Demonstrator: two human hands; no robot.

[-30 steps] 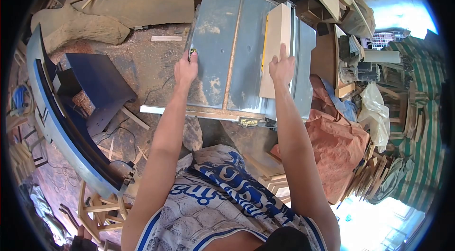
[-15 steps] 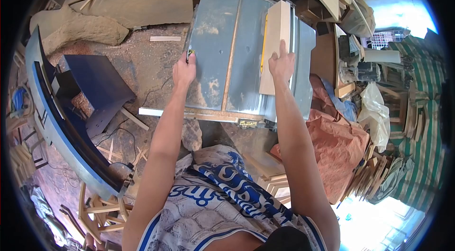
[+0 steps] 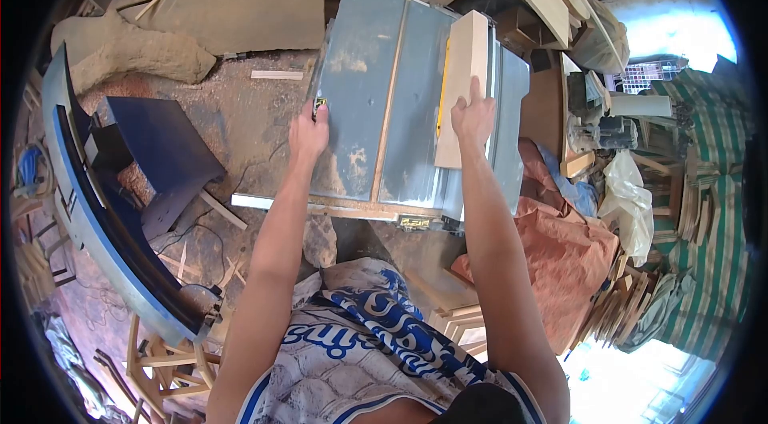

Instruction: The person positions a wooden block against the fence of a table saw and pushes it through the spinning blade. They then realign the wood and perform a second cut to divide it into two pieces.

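A grey table saw (image 3: pixel 424 96) with a dusty metal top stands before me. Along its right part lies a long pale wood block (image 3: pixel 466 48), parallel to the fence (image 3: pixel 494 104). On top of this block rests my right hand (image 3: pixel 474 122), the index finger stretched forward and the other fingers curled against the wood. A yellow strip (image 3: pixel 442 96) shows along the block's left side. My left hand (image 3: pixel 308 134) is closed around the saw table's left edge, beside a small yellow-and-black label (image 3: pixel 320 106). Its fingertips are hidden below the edge.
To the left stand a blue machine (image 3: pixel 164 152) and a long curved-looking metal bed (image 3: pixel 120 240). Large rough slabs (image 3: pixel 232 16) lie beyond the sawdust-strewn floor. An orange sheet (image 3: pixel 552 264), stacked wood strips (image 3: pixel 628 304) and a striped curtain (image 3: pixel 708 224) are on the right.
The whole view has shifted slightly, with the saw now a little lower in it. Both hands and the wood block keep about the same places on the saw.
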